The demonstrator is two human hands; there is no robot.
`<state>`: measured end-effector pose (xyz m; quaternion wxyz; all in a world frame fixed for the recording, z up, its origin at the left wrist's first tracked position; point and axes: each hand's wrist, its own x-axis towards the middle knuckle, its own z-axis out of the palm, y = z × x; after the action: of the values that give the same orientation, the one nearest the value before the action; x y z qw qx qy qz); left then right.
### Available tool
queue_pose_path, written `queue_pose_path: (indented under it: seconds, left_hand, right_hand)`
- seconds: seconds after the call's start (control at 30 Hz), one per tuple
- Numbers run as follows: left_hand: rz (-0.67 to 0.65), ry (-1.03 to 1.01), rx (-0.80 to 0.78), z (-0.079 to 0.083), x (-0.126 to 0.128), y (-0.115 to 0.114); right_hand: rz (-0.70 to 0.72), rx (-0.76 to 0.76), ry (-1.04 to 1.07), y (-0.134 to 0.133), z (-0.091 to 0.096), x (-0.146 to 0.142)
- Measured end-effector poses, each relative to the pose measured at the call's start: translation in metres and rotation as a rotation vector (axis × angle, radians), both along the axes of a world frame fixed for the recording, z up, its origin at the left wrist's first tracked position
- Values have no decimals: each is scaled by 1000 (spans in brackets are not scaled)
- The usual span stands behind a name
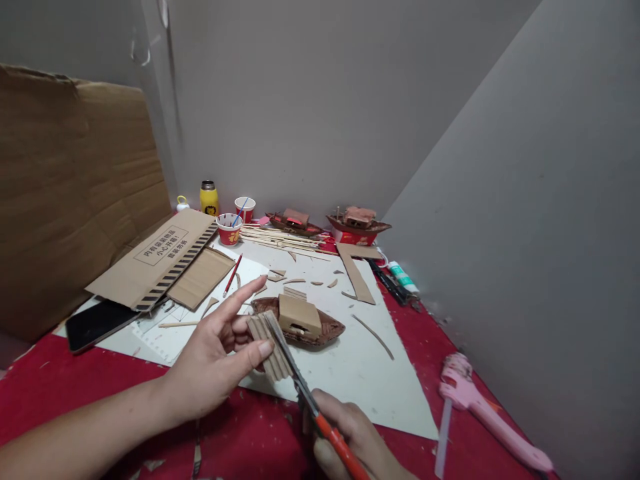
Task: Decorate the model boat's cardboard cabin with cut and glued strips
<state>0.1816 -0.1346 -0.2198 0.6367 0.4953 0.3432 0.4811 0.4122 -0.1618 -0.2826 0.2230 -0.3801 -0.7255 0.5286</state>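
My left hand (pixel 215 360) pinches a small ribbed piece of corrugated cardboard (pixel 267 350) between thumb and fingers, with the index finger stretched out. My right hand (pixel 350 440), low at the frame's bottom, grips red-handled scissors (pixel 310 400). Their blades run up across the cardboard piece. Just behind it a brown cardboard boat model (pixel 300 323) with a box cabin lies on a white sheet (pixel 360 373).
The table has a red cloth (pixel 75 393). A phone (pixel 95 323) and flat cardboard pieces (pixel 160 260) lie left, a big cardboard sheet (pixel 65 187) leans behind. Cups (pixel 229 229), a yellow bottle (pixel 209 198), sticks, two boat models (pixel 357 227) at the back. A pink glue gun (pixel 480 407) lies right.
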Motion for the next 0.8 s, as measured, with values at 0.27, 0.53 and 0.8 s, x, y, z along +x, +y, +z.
queue_pose_path:
  seconds: [0.27, 0.53, 0.8]
  left_hand:
    - [-7, -50, -35, 4, 1, 1]
    - [-5, -6, -47, 8, -2, 2]
    - [-78, 26, -101, 5, 0, 0]
  right_hand:
    - [-33, 49, 28, -4, -10, -1]
    - [-28, 23, 79, -4, -8, -3]
    - [-84, 6, -55, -9, 16, -3]
